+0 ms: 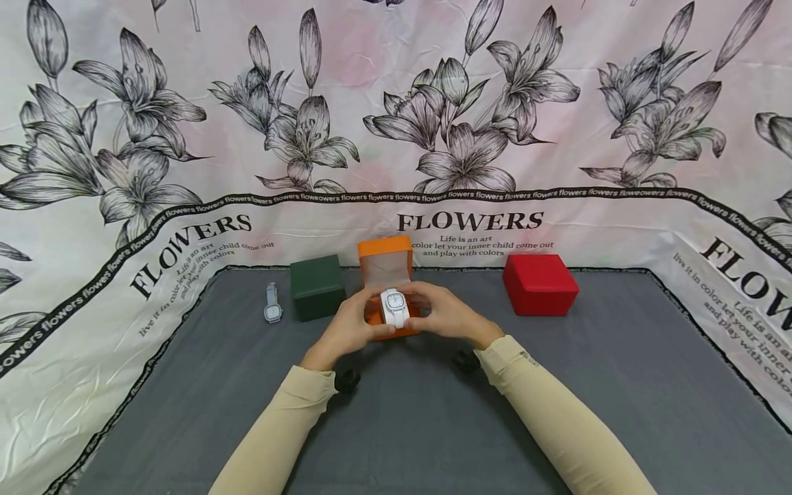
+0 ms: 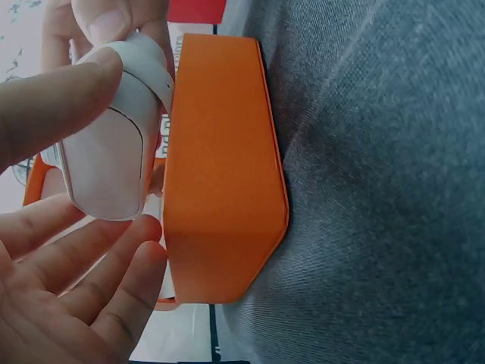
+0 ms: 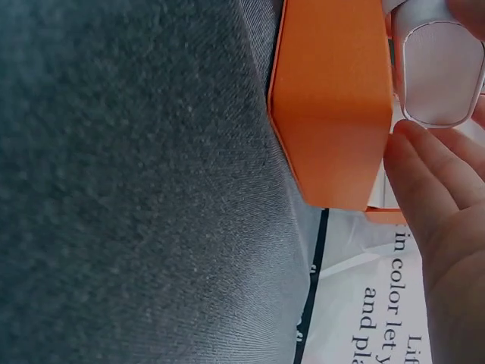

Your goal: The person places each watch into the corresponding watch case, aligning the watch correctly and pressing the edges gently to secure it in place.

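Note:
A white watch (image 1: 394, 302) is strapped round a pale cushion (image 2: 106, 163), held just over the open orange box (image 2: 223, 144). My left hand (image 1: 353, 323) grips it from the left, thumb on the white strap (image 2: 144, 72) and fingers by the cushion's end. From the other side my right hand (image 1: 452, 313) grips the same cushion, its fingers (image 3: 424, 171) along the end in the right wrist view. The box's raised lid (image 1: 386, 258) stands behind the watch. Much of the box's inside is hidden by the hands and watch.
A closed green box (image 1: 317, 287) stands left of the orange one. Further left lies a pale blue watch (image 1: 272, 304) on the grey cloth (image 1: 408, 426). To the right is a closed red box (image 1: 540, 285). A flower-printed sheet (image 1: 346, 151) rises behind.

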`<move>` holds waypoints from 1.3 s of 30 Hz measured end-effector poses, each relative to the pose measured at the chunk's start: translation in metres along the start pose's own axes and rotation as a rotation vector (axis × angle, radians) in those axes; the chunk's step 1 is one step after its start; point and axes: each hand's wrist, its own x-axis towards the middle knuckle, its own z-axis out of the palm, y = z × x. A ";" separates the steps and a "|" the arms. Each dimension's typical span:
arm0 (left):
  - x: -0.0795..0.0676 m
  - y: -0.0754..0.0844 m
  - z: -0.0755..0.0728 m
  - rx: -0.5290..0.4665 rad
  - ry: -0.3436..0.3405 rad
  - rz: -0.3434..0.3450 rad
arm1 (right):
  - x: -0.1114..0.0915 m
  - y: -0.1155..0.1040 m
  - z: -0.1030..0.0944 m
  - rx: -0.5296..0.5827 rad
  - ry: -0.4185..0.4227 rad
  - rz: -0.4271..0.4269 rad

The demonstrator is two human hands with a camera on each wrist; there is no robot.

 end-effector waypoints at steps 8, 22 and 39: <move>0.005 -0.003 0.002 0.031 -0.004 -0.044 | 0.009 0.006 -0.002 -0.115 -0.018 0.005; 0.012 -0.008 0.005 0.070 -0.001 -0.053 | 0.017 0.007 -0.003 -0.184 -0.040 0.049; 0.012 -0.010 0.011 0.102 0.040 0.033 | 0.022 0.007 0.002 -0.202 -0.033 0.168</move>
